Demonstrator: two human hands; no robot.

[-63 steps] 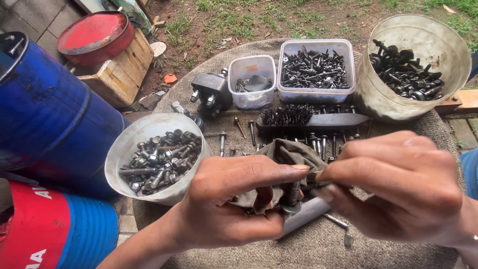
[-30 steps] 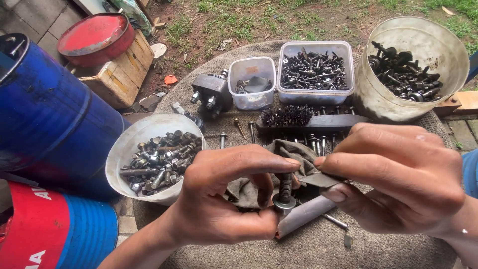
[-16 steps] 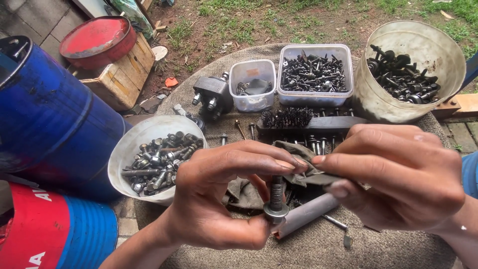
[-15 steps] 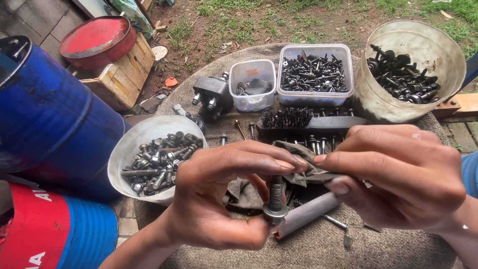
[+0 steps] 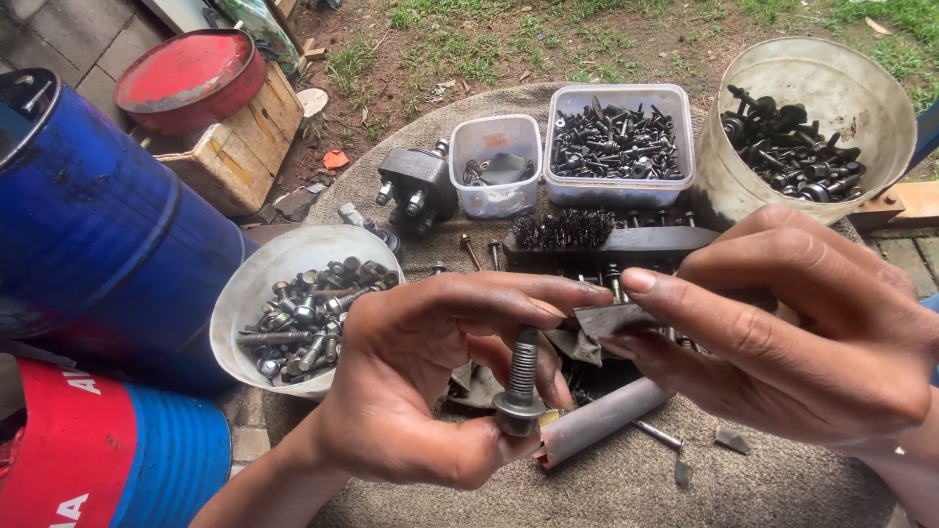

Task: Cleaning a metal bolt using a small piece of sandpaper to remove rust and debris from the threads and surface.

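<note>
Both hands grip: left a threaded steel bolt, right a grimy rag.

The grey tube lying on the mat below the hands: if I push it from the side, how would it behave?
The grey tube looks round and smooth, so it would probably roll. It seems rigid, likely not bending. The coarse mat may slow it.

right hand runs off frame at three and hides part of the brush; blue drum cut off at nine; bolt tip tucked behind left hand fingers.
</note>
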